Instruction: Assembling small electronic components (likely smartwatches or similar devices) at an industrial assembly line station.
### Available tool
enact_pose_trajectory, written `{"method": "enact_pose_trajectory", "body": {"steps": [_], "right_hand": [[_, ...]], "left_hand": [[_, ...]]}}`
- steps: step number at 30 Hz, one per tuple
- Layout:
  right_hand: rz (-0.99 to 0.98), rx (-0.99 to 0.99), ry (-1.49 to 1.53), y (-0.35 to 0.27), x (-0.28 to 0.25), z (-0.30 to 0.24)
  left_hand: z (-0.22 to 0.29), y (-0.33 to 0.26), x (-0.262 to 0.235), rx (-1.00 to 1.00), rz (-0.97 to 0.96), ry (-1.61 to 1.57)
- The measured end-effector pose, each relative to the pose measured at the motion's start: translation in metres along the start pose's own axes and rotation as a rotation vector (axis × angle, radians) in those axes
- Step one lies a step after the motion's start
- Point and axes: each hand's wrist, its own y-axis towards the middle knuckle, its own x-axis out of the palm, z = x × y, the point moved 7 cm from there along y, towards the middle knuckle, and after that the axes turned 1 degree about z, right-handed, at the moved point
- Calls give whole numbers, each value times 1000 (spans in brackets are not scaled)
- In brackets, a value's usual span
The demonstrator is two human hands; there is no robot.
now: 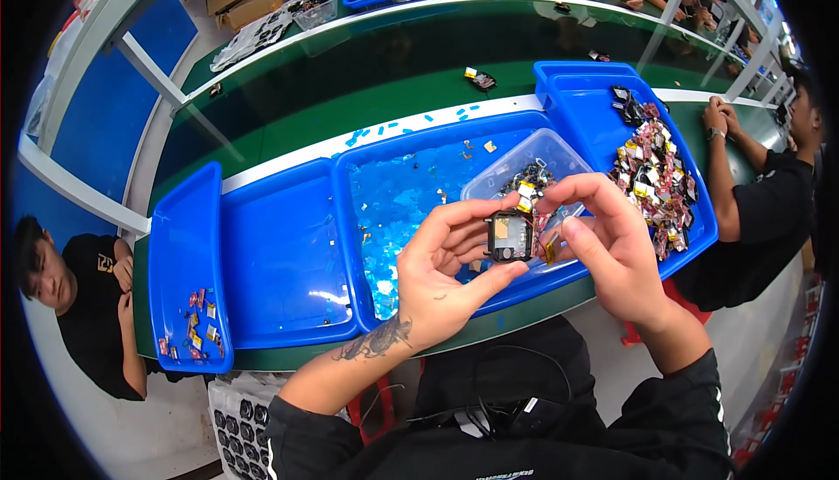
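My left hand [441, 275] grips a small black square device housing [510, 237] by its edges, open side up, showing a light inner face with a tan patch. Close beside it, my right hand [616, 248] pinches a small part with yellow tape [551, 248], apparently a battery; thin reddish wires seem to run between it and the housing. Both hands are over a clear plastic box [559, 150] that contains several small electronic parts [527, 185]. The box rests in a blue tray [354, 218] whose bottom is strewn with light-blue film pieces.
On the right, a blue tray [559, 87] bears a heap of small electronics [651, 174]. Two more blue trays [271, 244] [179, 244] stand left, the outer one with several small parts. One loose device [480, 79] lies on the green bench [376, 69]. Co-workers sit on both sides and opposite.
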Motion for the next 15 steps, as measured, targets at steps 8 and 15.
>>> {"method": "enact_pose_trajectory", "body": {"steps": [8, 15], "right_hand": [[59, -173, -416, 8, 3, -5], [99, -374, -700, 4, 19, -16]], "left_hand": [[12, -8, 5, 300, 40, 465], [24, -10, 15, 519, -15, 720]]}}
